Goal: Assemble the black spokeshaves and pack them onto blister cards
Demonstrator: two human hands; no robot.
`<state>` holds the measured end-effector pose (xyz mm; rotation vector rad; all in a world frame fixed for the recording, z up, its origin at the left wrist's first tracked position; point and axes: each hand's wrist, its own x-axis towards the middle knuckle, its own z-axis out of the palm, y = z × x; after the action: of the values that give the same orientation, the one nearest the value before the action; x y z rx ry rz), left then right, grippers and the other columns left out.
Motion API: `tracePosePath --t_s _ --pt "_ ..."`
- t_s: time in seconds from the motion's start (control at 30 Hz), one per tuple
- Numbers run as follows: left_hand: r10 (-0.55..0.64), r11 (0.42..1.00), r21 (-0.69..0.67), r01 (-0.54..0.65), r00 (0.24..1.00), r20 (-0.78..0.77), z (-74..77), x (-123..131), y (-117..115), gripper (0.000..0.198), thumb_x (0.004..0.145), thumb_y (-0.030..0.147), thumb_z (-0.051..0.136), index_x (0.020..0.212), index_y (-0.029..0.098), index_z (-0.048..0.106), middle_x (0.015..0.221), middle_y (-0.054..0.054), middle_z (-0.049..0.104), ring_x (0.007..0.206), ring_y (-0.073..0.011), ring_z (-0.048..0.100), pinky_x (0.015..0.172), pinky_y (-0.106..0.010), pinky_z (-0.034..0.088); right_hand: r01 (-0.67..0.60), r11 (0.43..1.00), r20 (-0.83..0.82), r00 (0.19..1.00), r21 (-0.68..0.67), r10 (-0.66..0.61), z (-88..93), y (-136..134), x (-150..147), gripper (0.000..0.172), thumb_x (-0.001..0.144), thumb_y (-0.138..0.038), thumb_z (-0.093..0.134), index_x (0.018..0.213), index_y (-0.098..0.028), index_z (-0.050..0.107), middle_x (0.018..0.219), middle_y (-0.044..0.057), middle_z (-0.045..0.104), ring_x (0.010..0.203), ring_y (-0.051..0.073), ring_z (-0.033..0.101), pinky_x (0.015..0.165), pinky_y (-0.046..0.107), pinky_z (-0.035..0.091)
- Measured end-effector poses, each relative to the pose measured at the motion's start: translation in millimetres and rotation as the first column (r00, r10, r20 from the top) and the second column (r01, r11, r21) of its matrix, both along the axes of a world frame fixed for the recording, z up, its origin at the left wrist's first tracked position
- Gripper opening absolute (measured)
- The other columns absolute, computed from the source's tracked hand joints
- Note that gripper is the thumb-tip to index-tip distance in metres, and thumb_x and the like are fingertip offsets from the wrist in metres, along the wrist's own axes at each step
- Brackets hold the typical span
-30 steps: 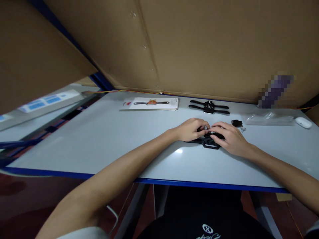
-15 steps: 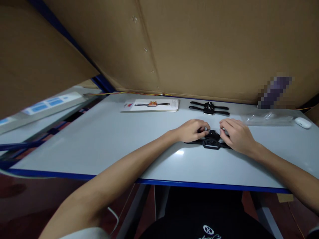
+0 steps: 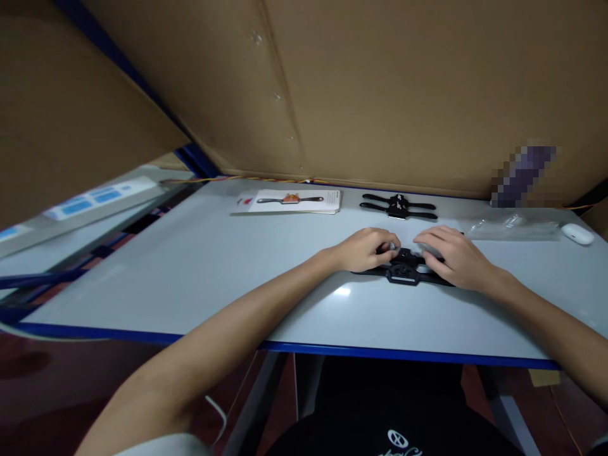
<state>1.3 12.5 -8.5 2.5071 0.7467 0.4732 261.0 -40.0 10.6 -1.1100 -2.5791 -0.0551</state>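
A black two-handled tool (image 3: 403, 272) lies flat on the pale grey table (image 3: 213, 266), handles running left and right. My left hand (image 3: 368, 248) is curled over its left handle and grips it. My right hand (image 3: 451, 256) rests on the right handle, fingers bent and pinched near the tool's middle block. What the right fingertips pinch is too small to make out. A second black tool of the same kind (image 3: 398, 206) lies further back, untouched.
A printed card with a picture of the tool (image 3: 289, 201) lies at the back left. A clear plastic bag (image 3: 513, 227) and a white mouse (image 3: 577, 234) sit at the right. Cardboard walls (image 3: 380, 88) close in behind and left. The blue table edge (image 3: 332, 350) runs near me.
My right hand has moved from the tool's middle out to its right handle, now covering the small black part that lay there. The left hand stays put.
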Motion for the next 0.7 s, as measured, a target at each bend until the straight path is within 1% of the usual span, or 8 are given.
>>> tracePosePath --t_s 0.03,0.07,0.17,0.27,0.37,0.47,0.57,0.7 --pt "-0.001 1.0 -0.005 0.001 1.0 0.002 0.1 0 0 0.034 0.095 0.038 0.048 0.106 0.015 0.07 0.078 -0.002 0.062 0.072 -0.0174 0.055 0.072 -0.031 0.042 -0.049 0.998 -0.018 0.999 -0.031 0.048 -1.9 0 -1 0.029 0.103 -0.025 0.046 0.121 -0.021 0.069 0.116 0.011 0.075 0.108 0.029 0.067 0.093 0.046 0.05" --pt "-0.003 1.0 -0.009 0.003 1.0 0.003 0.2 -1 0 0.034 0.094 0.038 0.049 0.106 0.015 0.07 0.078 -0.002 0.062 0.072 -0.0174 0.055 0.072 -0.031 0.042 -0.071 0.996 -0.023 0.997 -0.051 0.069 -3.8 0 -2 0.03 0.104 -0.027 0.045 0.123 -0.022 0.068 0.117 0.011 0.075 0.11 0.029 0.067 0.094 0.048 0.05" --pt "-0.014 1.0 -0.011 0.014 1.0 0.005 0.7 -2 0 0.032 0.095 0.041 0.053 0.106 0.016 0.07 0.079 -0.002 0.063 0.073 -0.0172 0.055 0.072 -0.031 0.042 -0.072 0.995 -0.021 0.997 -0.063 0.071 -8.1 0 -3 0.03 0.106 -0.028 0.048 0.127 -0.023 0.069 0.117 0.011 0.075 0.111 0.029 0.068 0.096 0.051 0.051" --pt "-0.019 1.0 -0.004 0.019 1.0 0.007 1.3 -1 0 0.032 0.095 0.042 0.053 0.105 0.016 0.071 0.08 -0.002 0.063 0.073 -0.0171 0.055 0.072 -0.03 0.042 -0.138 0.987 -0.049 0.99 -0.086 0.134 -9.9 1 -4 0.03 0.106 -0.026 0.049 0.126 -0.024 0.071 0.12 0.011 0.076 0.113 0.028 0.068 0.098 0.049 0.052" --pt "-0.016 1.0 -0.004 0.016 1.0 0.011 1.5 -1 -1 0.031 0.096 0.04 0.052 0.104 0.016 0.071 0.079 -0.002 0.063 0.072 -0.0169 0.055 0.072 -0.03 0.042 -0.197 0.974 -0.071 0.979 -0.108 0.191 -10.3 2 -4 0.031 0.106 -0.024 0.047 0.125 -0.022 0.072 0.121 0.011 0.076 0.112 0.027 0.068 0.097 0.048 0.054" --pt "-0.013 1.0 -0.007 0.013 1.0 0.022 1.7 -1 -1 0.03 0.095 0.038 0.051 0.102 0.015 0.069 0.079 -0.002 0.064 0.072 -0.0167 0.054 0.071 -0.03 0.042 -0.2 0.973 -0.094 0.977 -0.113 0.19 -11.6 2 -3 0.032 0.106 -0.023 0.046 0.125 -0.022 0.073 0.119 0.011 0.076 0.11 0.026 0.068 0.096 0.048 0.054" --pt "-0.004 0.999 -0.038 0.005 1.0 0.031 2.7 -1 -2 0.027 0.095 0.037 0.051 0.101 0.015 0.067 0.078 -0.002 0.063 0.069 -0.0156 0.053 0.069 -0.029 0.041 -0.206 0.973 -0.147 0.971 -0.106 0.19 -14.5 3 -3 0.031 0.105 -0.022 0.05 0.124 -0.023 0.074 0.116 0.01 0.076 0.107 0.025 0.069 0.095 0.047 0.055" --pt "-0.01 0.999 -0.051 0.013 0.998 0.065 4.9 0 -6 0.025 0.096 0.036 0.05 0.103 0.016 0.062 0.078 -0.001 0.061 0.067 -0.0149 0.052 0.068 -0.029 0.042 -0.217 0.975 -0.223 0.954 -0.048 0.202 -16.5 4 -3 0.027 0.103 -0.023 0.054 0.116 -0.024 0.078 0.109 0.01 0.076 0.102 0.024 0.069 0.091 0.047 0.055"
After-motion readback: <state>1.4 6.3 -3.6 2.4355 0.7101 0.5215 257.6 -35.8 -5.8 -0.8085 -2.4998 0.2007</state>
